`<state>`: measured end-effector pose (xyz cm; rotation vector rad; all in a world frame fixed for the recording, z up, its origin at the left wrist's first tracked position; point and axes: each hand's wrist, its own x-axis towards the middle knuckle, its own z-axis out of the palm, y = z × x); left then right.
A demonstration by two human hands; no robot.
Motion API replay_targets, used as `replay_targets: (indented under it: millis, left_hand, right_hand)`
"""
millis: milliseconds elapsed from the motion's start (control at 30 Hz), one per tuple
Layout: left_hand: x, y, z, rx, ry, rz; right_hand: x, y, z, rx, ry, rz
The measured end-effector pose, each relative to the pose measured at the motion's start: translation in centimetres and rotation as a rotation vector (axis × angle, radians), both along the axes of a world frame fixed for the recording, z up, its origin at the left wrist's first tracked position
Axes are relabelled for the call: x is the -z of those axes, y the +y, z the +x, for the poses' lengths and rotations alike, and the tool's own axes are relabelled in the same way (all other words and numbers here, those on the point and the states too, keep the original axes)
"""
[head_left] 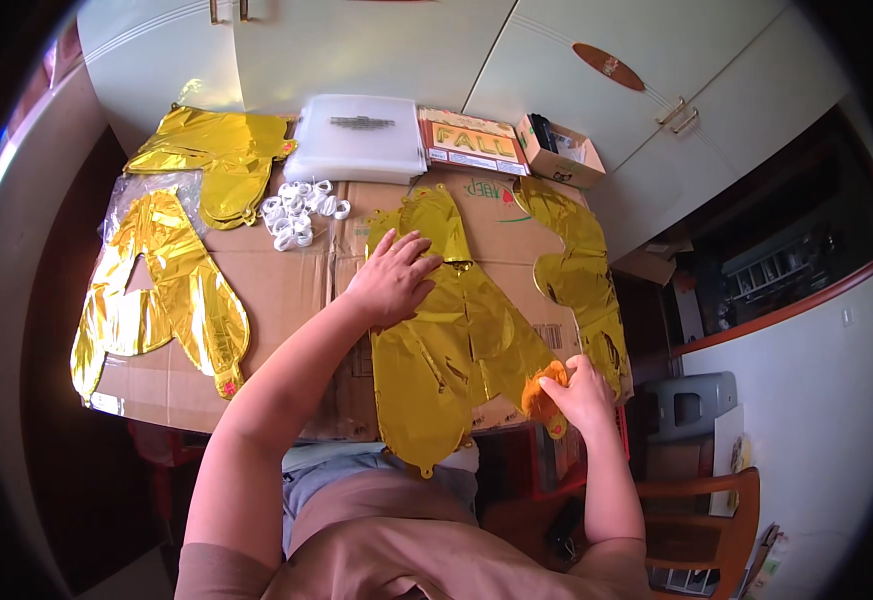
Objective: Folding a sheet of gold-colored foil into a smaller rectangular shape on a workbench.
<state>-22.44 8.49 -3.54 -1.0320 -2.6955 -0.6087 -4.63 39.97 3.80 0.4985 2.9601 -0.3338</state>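
Note:
Flat gold foil balloons lie on a cardboard-covered table. My left hand (397, 278) rests, fingers spread, on the upper part of the middle foil balloon (422, 380), whose lower end hangs over the table's near edge. At that balloon's lower right leg, my right hand (587, 396) pinches a crumpled orange cloth-like piece (542, 392), thumb on top. A curvy foil balloon (589, 265) lies just beyond the right hand. On the left is a foil balloon with an opening in its middle (212, 300); behind it lies a folded foil balloon (222, 150).
White ribbon coils (302, 205) lie in a pile on the cardboard (287, 285). A stack of clear plastic sheets (357, 150), a printed flat box (472, 145) and a small open carton (562, 155) line the back, against the cabinets (377, 50). A wooden chair (742, 520) stands at lower right.

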Motion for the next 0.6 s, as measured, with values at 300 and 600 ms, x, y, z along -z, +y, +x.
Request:
replay_targets:
  millis: [300,600]
  left_hand:
    - [0.2,0.1,-0.1,0.011,0.030,0.025]
    - [0.6,-0.1,-0.2,0.017,0.042,0.033]
  right_hand:
    - [1.2,2.2,-1.5,0.080,0.010,-0.666]
    - [-3.6,-8.8,-3.4,-0.501,-0.003,-0.950]
